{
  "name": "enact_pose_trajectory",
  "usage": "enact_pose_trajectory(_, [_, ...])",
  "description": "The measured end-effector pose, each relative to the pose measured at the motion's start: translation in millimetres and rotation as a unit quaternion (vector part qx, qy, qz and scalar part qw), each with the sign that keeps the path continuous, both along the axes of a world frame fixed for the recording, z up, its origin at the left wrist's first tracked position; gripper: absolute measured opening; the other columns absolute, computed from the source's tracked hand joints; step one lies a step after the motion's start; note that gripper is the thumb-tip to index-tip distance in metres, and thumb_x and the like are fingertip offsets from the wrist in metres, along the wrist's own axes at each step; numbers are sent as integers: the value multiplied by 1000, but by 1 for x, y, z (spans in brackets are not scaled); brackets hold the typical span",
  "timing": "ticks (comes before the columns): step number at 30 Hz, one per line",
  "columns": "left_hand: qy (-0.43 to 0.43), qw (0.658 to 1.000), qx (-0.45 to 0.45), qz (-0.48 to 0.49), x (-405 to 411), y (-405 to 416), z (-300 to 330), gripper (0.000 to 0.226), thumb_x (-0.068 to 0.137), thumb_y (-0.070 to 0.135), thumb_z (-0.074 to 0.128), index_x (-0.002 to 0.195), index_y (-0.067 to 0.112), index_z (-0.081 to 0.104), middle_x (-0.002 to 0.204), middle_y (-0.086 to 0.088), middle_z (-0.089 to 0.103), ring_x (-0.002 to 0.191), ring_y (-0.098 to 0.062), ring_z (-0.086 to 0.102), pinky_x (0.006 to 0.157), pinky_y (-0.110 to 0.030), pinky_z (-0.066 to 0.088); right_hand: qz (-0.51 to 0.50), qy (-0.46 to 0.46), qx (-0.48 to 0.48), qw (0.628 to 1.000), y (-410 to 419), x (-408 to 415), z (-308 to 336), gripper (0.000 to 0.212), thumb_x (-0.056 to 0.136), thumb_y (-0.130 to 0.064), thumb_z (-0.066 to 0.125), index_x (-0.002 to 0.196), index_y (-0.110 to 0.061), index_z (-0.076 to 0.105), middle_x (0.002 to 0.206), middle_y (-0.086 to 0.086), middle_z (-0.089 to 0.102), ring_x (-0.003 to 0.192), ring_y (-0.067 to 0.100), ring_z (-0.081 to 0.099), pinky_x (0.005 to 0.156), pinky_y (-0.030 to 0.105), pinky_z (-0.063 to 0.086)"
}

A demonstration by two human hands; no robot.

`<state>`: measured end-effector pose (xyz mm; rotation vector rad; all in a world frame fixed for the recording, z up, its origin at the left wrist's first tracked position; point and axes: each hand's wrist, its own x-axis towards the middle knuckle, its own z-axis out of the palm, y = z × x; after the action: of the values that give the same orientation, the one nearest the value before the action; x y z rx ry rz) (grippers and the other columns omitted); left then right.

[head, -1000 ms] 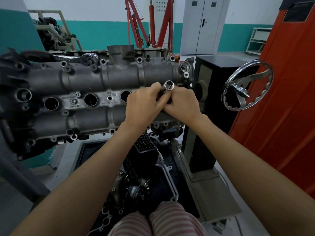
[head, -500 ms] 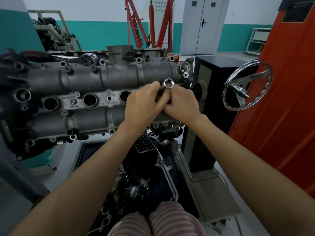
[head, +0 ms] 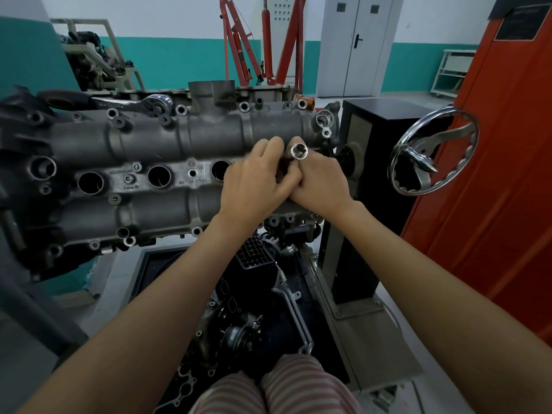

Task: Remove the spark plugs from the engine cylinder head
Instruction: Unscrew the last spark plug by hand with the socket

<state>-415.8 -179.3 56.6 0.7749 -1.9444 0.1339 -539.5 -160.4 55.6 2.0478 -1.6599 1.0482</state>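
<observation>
socket [head: 299,151] base hidden, left hand [head: 254,186], right hand [head: 321,182]

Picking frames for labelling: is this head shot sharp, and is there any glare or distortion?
Head view: mostly sharp; left hand fingers slightly motion-blurred; bright glints on socket, ratchet and handwheel; wide-angle bending at the edges; even, soft lighting.

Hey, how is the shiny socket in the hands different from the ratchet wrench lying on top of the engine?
The short chrome socket is held up by both the left hand and the right hand, its open end facing the camera; the long chrome ratchet wrench lies flat on the far edge of the grey cylinder head, untouched. The socket is a stubby tube; the wrench has a round head and a dark handle. Both are polished metal.
</observation>
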Motion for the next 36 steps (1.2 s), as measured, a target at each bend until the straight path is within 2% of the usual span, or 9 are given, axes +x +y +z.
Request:
enact_pose_trajectory(3, [3, 1000, 20, 6, 1, -5, -1, 36, 92, 36, 49, 74, 5, 51, 61, -1, 50, 54, -22, 50, 48, -37, 39, -19, 19, 8, 1000, -1, -1, 1, 34, 77, -43, 41, 81, -12, 56, 63, -7, 52, 56, 12, 48, 49, 26, 36])
enact_pose_trajectory(6, [10, 1000, 9, -2, 2, -6, -2, 40, 89, 35, 56, 64, 5, 51, 51, 2, 41, 47, -20, 45, 48, -30, 28, -18, 8, 1, 1000, 1, -1, 2, 36, 76, -39, 42, 80, -12, 66, 68, 6, 63, 61, 20, 56, 55, 28, 39])
enact_pose_trajectory(9, [11, 1000, 16, -13, 2, -3, -1, 44, 88, 45, 49, 64, 8, 46, 53, 2, 41, 48, -17, 42, 47, -29, 27, -12, 7, -8, 1000, 2, -1, 1, 30, 78, -31, 45, 76, -10, 66, 63, 7, 60, 57, 19, 51, 53, 25, 30])
enact_pose_trajectory(14, [-7, 1000, -6, -6, 1, 1, 1, 29, 84, 40, 41, 74, 13, 38, 67, -1, 46, 51, -18, 42, 43, -29, 32, -10, 36, -10, 999, 2, -1, 1, 13, 76, -26, 48, 73, -15, 54, 54, -15, 32, 54, 12, 38, 45, 19, 16])
enact_pose_trajectory(17, [-7, 1000, -4, 13, 0, 0, 0, 29, 88, 35, 44, 78, 8, 48, 73, -3, 51, 53, -19, 45, 44, -30, 34, -19, 29, 13, 999, 0, 0, 1, 22, 77, -31, 43, 79, -13, 54, 61, -11, 43, 55, 13, 42, 46, 22, 23])
enact_pose_trajectory(20, [-2, 1000, 8, 12, 0, -4, -1, 32, 91, 33, 51, 68, 11, 44, 60, 0, 48, 51, -19, 46, 46, -32, 33, -24, 14, 19, 999, -1, 0, 1, 28, 76, -37, 41, 76, -15, 57, 63, -5, 48, 57, 13, 44, 54, 26, 28])
enact_pose_trajectory(26, [6, 1000, 21, -3, 1, -3, 0, 46, 89, 43, 50, 60, 7, 46, 51, 1, 43, 48, -19, 44, 46, -32, 31, -23, 19, 13, 999, 1, -1, 2, 35, 78, -34, 41, 75, -8, 64, 62, 4, 55, 56, 13, 40, 50, 26, 22])
enact_pose_trajectory(31, [-8, 1000, 12, 6, 0, -1, 1, 33, 85, 41, 40, 76, 9, 46, 66, 0, 50, 55, -20, 49, 47, -37, 41, 8, 12, -8, 1000, 4, 0, 2, 11, 79, -26, 45, 74, -15, 47, 57, -19, 30, 53, 10, 37, 44, 21, 21])
enact_pose_trajectory(36, [3, 1000, 22, 22, -1, -3, -1, 28, 87, 35, 45, 76, 9, 47, 65, 0, 53, 55, -19, 49, 47, -34, 37, -13, 16, 8, 1000, -1, 0, 0, 23, 80, -33, 39, 81, -13, 49, 65, -10, 45, 55, 12, 45, 48, 27, 34])
